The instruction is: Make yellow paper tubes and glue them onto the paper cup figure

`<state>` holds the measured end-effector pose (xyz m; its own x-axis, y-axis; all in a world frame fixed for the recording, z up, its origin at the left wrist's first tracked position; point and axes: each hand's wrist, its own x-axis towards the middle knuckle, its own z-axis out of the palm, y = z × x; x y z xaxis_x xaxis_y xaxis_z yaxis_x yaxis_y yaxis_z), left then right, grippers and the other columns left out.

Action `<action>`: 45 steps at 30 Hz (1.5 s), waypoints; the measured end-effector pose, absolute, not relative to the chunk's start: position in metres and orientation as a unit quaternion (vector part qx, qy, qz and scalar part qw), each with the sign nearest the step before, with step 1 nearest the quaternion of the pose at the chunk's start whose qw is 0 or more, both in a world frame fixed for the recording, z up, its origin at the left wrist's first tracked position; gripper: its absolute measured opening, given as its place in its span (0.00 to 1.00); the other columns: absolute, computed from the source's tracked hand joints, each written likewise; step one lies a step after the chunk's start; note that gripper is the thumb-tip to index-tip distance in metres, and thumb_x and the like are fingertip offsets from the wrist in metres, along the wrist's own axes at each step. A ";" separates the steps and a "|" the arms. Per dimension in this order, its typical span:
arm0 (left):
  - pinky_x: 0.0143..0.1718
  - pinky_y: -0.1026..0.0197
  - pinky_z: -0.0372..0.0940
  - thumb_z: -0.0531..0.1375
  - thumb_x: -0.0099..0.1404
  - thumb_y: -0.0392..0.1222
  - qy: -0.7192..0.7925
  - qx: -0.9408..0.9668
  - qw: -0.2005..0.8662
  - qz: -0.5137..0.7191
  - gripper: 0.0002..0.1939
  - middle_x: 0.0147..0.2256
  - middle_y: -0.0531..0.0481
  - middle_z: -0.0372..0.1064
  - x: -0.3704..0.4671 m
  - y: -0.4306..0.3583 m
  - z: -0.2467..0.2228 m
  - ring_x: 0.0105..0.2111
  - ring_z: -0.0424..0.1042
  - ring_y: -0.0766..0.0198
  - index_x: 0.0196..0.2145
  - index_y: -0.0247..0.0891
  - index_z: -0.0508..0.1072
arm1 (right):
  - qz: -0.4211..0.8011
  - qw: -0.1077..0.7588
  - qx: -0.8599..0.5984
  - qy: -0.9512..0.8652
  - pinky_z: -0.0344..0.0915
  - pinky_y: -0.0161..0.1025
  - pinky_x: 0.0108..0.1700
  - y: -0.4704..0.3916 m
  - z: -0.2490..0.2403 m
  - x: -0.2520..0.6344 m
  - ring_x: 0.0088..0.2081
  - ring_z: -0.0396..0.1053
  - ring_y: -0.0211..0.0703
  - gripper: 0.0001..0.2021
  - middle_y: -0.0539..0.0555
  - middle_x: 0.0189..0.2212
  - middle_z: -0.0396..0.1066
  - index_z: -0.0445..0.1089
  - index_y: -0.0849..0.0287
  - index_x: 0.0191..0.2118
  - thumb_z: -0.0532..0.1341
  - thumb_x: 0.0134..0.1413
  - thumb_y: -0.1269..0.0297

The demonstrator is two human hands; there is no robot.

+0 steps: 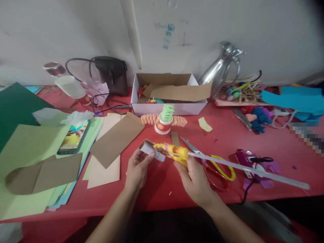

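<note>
Fingers clamp both: your left hand steadies curled paper near the cup, your right hand aims the glue gun.

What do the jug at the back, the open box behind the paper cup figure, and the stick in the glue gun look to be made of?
Jug: polished metal, likely steel, given its mirror-like highlights.
Open box: cardboard, smooth white outside, plain brown inside.
Stick: probably hot-melt glue, smooth and cloudy, judging by its milky translucent look.
</note>
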<state>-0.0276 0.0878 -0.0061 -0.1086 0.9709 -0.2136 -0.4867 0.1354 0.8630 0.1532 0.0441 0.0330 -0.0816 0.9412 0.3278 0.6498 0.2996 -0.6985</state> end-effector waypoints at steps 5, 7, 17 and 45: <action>0.43 0.59 0.70 0.74 0.48 0.38 0.445 0.274 0.606 0.600 0.17 0.38 0.48 0.80 -0.028 0.087 -0.005 0.37 0.78 0.60 0.38 0.39 0.80 | 0.139 0.379 -0.550 -0.731 0.74 0.46 0.39 0.041 0.034 0.157 0.41 0.78 0.54 0.10 0.60 0.40 0.78 0.64 0.57 0.51 0.53 0.69 0.63; 0.43 0.59 0.70 0.74 0.48 0.39 0.448 0.275 0.604 0.600 0.17 0.39 0.48 0.79 -0.028 0.087 -0.006 0.37 0.78 0.59 0.38 0.39 0.80 | 0.121 0.369 -0.554 -0.736 0.73 0.46 0.38 0.038 0.034 0.158 0.39 0.77 0.54 0.10 0.60 0.40 0.77 0.64 0.57 0.51 0.52 0.69 0.62; 0.44 0.60 0.70 0.75 0.47 0.38 0.463 0.257 0.574 0.625 0.17 0.38 0.48 0.79 -0.028 0.089 -0.005 0.38 0.77 0.62 0.37 0.39 0.80 | 0.119 0.358 -0.557 -0.740 0.74 0.45 0.37 0.030 0.031 0.167 0.41 0.77 0.54 0.12 0.60 0.42 0.76 0.62 0.56 0.55 0.53 0.69 0.66; 0.47 0.57 0.70 0.74 0.49 0.38 0.461 0.266 0.556 0.638 0.16 0.38 0.48 0.79 -0.029 0.087 -0.005 0.41 0.77 0.58 0.37 0.40 0.79 | 0.137 0.360 -0.590 -0.710 0.73 0.46 0.39 0.016 0.026 0.175 0.40 0.76 0.53 0.08 0.59 0.40 0.77 0.63 0.55 0.50 0.54 0.68 0.64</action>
